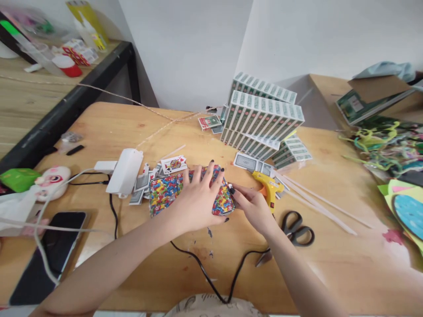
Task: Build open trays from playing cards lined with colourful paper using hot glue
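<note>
A flat piece covered in a bright multicoloured pattern [162, 193] lies on the table in front of me. My left hand [201, 200] rests across it with fingers stretched out and spread. At its right edge, my right hand [254, 206] has thumb and fingers pinched together; what is between them is mostly hidden. Just beyond that hand is a yellow glue gun [271, 188]. Loose playing cards [174, 164] lie behind and left of the patterned piece, and more face-down cards [246, 162] lie behind it to the right. Black-handled scissors [299, 230] sit beside my right forearm.
Stacked card boxes [264, 112] stand at the back. Clear glue sticks [322, 204] lie to the right. A white power strip [125, 171], cables and a phone [49, 255] occupy the left. A black cord [205, 273] loops near the front. Colourful craft pieces [390, 141] crowd the right.
</note>
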### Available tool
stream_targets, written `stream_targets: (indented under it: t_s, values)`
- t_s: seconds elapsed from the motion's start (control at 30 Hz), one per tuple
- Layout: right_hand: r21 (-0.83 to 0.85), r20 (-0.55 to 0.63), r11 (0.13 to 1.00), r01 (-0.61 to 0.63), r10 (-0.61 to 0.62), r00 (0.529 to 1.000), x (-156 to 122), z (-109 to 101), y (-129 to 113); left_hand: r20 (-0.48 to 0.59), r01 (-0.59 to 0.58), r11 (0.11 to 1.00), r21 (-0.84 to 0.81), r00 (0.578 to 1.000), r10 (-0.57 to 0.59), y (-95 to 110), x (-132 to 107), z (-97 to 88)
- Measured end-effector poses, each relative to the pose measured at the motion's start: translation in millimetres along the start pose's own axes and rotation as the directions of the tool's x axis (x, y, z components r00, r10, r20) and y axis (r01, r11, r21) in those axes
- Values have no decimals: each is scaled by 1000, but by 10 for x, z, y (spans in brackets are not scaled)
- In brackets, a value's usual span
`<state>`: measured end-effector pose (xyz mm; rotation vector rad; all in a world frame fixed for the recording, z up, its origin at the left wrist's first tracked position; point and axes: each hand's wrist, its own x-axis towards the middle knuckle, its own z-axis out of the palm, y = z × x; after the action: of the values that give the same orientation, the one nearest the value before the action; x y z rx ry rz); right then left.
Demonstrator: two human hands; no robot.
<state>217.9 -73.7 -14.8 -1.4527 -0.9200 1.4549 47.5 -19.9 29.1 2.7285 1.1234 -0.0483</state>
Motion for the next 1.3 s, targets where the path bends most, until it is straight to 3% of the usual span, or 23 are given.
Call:
stream_targets:
  t_s: [0.47,0.73,0.9,1.2,1.3]
  values:
    - [-94,92,995,17,-8,996,-42,-3,-96,-8,-11,1000,-13,1000,10,-5,-1,17]
    - [-82,72,997,7,-1,997,-50,10,-112,-4,-6,1000,-19,1000,6,1,0,15]
    - [-175,56,984,33,-24,998,-69,39,-197,-9,-11,1000,-20,1000,11,-2,3,17]
    - [-206,12,976,-75,80,997,-1,36,-306,2,-19,999,-46,1000,19,-16,8,-5]
    - [-304,-13,947,-103,104,995,34,10,-366,6,-18,999,-46,1000,19,-11,7,-7]
